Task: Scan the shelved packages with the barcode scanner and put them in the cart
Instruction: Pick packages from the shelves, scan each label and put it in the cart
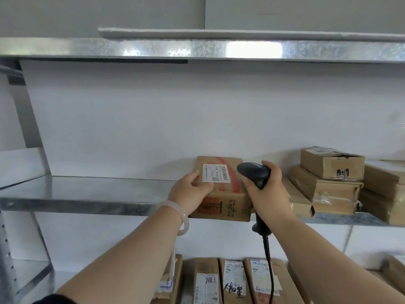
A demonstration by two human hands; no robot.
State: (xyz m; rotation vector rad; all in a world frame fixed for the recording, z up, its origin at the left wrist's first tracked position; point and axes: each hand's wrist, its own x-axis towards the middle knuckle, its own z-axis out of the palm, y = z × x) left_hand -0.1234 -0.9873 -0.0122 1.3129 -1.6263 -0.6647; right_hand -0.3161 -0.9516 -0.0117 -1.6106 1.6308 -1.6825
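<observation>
A brown cardboard package (228, 194) with a white barcode label and red stripes lies at the front edge of the metal shelf (87, 194). My left hand (189, 191) grips its left side, thumb on top near the label. My right hand (268, 187) holds a black barcode scanner (255, 173) by its handle, with the scanner's head just right of the label and over the package's top. The scanner's cable hangs down below my wrist. No cart is in view.
Several more cardboard packages (328, 183) are stacked on the same shelf to the right. On the shelf below stands a row of labelled packages (234, 279). Another metal shelf (197, 50) runs overhead. A white wall backs the shelves.
</observation>
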